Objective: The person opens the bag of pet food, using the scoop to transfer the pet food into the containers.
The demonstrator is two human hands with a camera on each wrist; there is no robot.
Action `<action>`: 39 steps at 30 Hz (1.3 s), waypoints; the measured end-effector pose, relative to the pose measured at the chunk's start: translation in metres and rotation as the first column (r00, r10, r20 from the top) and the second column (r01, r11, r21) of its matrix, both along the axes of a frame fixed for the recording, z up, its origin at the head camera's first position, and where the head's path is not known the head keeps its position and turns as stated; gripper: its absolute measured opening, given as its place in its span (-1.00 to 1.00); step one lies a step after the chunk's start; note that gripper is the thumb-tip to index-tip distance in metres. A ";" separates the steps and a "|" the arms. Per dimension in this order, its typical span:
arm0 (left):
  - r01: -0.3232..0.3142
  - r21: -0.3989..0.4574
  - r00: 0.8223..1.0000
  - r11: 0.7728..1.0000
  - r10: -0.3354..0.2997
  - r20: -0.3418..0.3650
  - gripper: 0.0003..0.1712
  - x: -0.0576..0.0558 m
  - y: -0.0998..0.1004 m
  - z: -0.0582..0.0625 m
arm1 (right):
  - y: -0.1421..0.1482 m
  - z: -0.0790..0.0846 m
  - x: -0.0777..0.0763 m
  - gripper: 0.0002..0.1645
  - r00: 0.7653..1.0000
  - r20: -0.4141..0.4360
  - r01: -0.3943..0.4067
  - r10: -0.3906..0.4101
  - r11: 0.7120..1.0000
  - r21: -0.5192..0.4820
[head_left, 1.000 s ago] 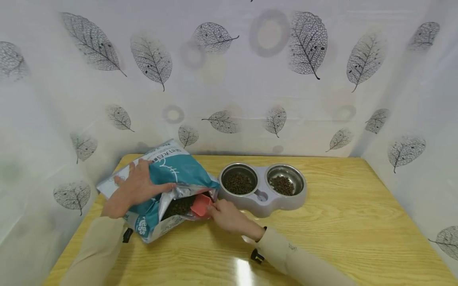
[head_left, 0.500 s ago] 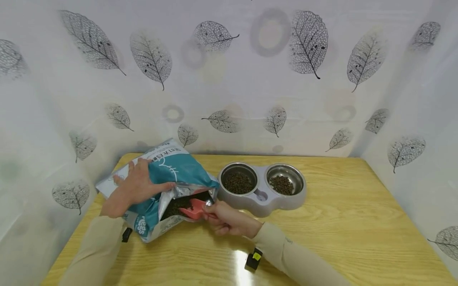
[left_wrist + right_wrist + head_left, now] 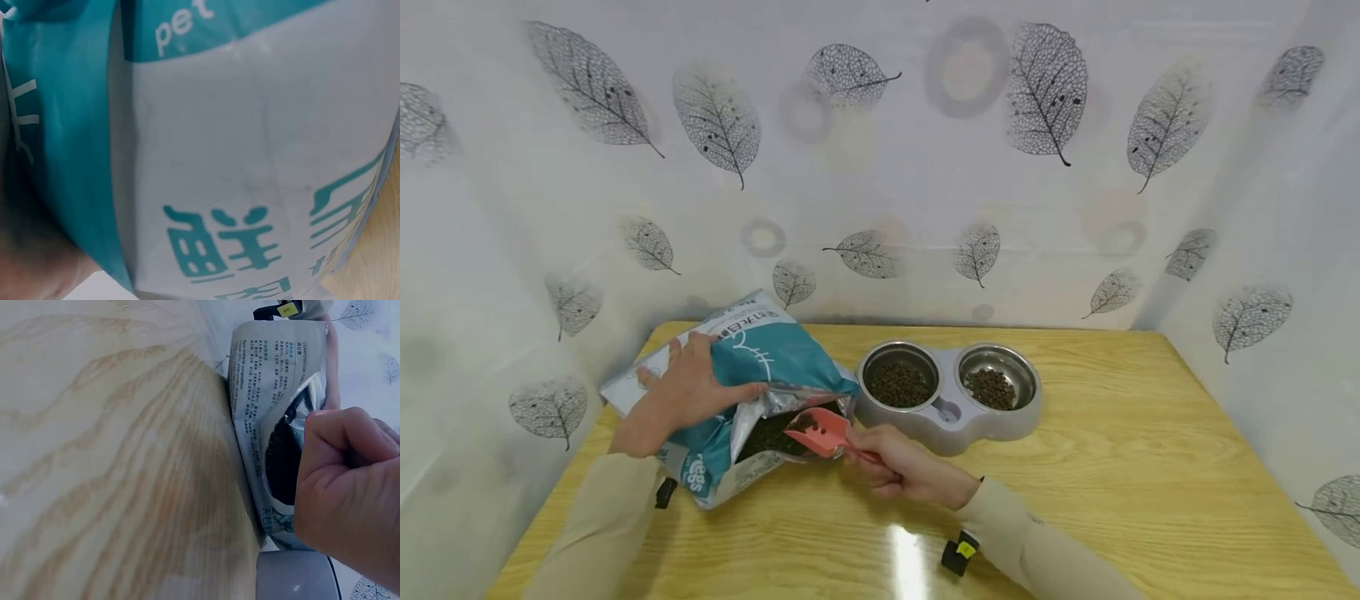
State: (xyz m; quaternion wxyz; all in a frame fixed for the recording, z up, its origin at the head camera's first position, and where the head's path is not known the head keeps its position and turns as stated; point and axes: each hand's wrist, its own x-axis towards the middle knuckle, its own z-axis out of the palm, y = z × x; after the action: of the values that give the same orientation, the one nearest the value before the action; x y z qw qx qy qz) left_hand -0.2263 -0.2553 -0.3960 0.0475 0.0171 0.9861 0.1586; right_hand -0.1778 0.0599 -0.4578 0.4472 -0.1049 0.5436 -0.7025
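Observation:
A teal and white pet food bag [image 3: 790, 350] lies on its side at the left of the table, its mouth turned to the front right with dark kibble inside. My left hand [image 3: 679, 396] rests on top of it, fingers spread and thumb stretched toward the opening. With my right hand [image 3: 902, 467] I grip the handle of a pink scoop [image 3: 829, 435] at the bag's mouth. Several bits of kibble sit in the scoop, which is tilted. In the right wrist view, my curled right hand [image 3: 350, 481] hides nearly all of the scoop.
Right of the bag stands a grey double bowl stand [image 3: 1000, 427]. Its left steel bowl [image 3: 872, 363] and right steel bowl [image 3: 1028, 379] both contain brown kibble. A leaf-patterned curtain [image 3: 925, 192] hangs behind and beside the wooden table [image 3: 1120, 467].
The scoop went deeper left into the bag's kibble, then came back to the right and up with kibble on it. My left hand and the bag stayed put.

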 end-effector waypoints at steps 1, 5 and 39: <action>0.000 0.000 1.000 1.000 0.000 0.000 0.51 0.000 0.000 0.000 | 0.002 0.002 0.000 -0.54 1.000 0.001 0.006 -0.006 1.000 -0.002; 0.000 -0.004 1.000 1.000 0.000 0.001 0.51 0.000 -0.001 -0.001 | 0.009 0.006 0.001 -0.54 1.000 -0.009 0.026 -0.026 1.000 -0.017; 0.001 -0.002 1.000 1.000 -0.001 -0.008 0.49 0.000 -0.001 0.001 | 0.076 0.030 -0.012 -0.46 0.821 -0.545 0.286 -0.169 0.948 0.137</action>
State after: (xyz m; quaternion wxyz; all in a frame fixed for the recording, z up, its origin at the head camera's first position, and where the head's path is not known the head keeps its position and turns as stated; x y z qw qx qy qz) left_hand -0.2258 -0.2560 -0.3951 0.0438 0.0183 0.9864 0.1573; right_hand -0.1893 0.1357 -0.4278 0.2021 -0.1790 0.7256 -0.6330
